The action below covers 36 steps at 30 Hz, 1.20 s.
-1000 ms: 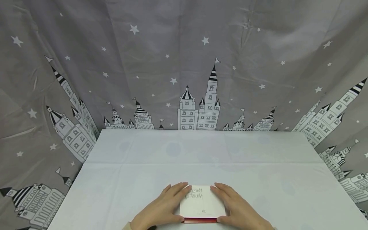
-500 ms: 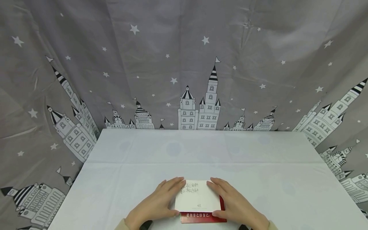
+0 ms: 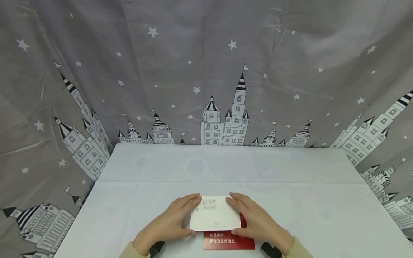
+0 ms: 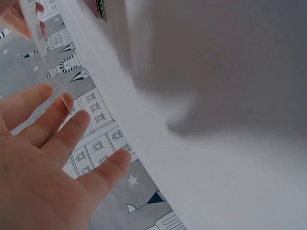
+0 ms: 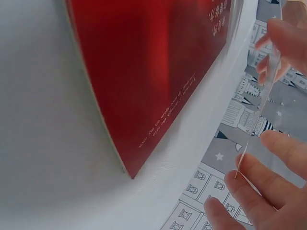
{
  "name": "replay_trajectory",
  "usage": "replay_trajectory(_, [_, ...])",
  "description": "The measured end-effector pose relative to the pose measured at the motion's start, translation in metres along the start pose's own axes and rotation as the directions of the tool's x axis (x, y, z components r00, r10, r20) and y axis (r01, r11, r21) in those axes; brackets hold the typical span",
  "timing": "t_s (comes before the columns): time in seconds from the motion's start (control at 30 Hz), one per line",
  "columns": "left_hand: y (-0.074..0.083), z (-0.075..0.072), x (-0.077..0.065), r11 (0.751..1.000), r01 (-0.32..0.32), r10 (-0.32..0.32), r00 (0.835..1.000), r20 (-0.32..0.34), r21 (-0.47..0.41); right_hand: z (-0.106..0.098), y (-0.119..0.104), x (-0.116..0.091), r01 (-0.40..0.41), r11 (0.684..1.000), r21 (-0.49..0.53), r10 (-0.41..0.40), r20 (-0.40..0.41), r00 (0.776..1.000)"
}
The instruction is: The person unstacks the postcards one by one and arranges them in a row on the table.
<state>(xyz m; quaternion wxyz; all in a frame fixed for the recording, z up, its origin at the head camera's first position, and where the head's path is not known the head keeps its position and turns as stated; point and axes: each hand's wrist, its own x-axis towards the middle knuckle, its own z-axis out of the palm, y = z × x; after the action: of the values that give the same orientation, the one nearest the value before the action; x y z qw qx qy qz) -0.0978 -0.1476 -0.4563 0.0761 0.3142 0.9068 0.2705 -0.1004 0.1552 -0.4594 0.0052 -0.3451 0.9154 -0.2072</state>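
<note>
A cream card with a few lines of dark script is raised above the table between my two hands. My left hand grips its left edge, thumb at the near corner and fingers at the far one. On the opposite edge, my right hand holds it the same way. Below and nearer to me lies a stack of red cards with white printed characters, partly covered by the raised card in the head view. The right wrist view shows the red top card close up, with the held card edge-on between the fingers.
A white cloth with faint round spots covers the table. Grey curtains with stars and castles hang behind it and at both sides. Dark wrist straps show at the sleeves.
Both hands have lifted the cream card off the red stack and shifted it away from me and slightly left. More of the red top card, with its printed lines, is uncovered.
</note>
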Motion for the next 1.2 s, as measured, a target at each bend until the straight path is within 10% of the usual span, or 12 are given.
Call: replay_trajectory(1.2, [-0.036,-0.029,0.004,1.000,0.012,-0.012,0.998,-0.055,-0.001,-0.001,-0.003,0.053,0.076,0.997,-0.031,-0.077,-0.007,0.997])
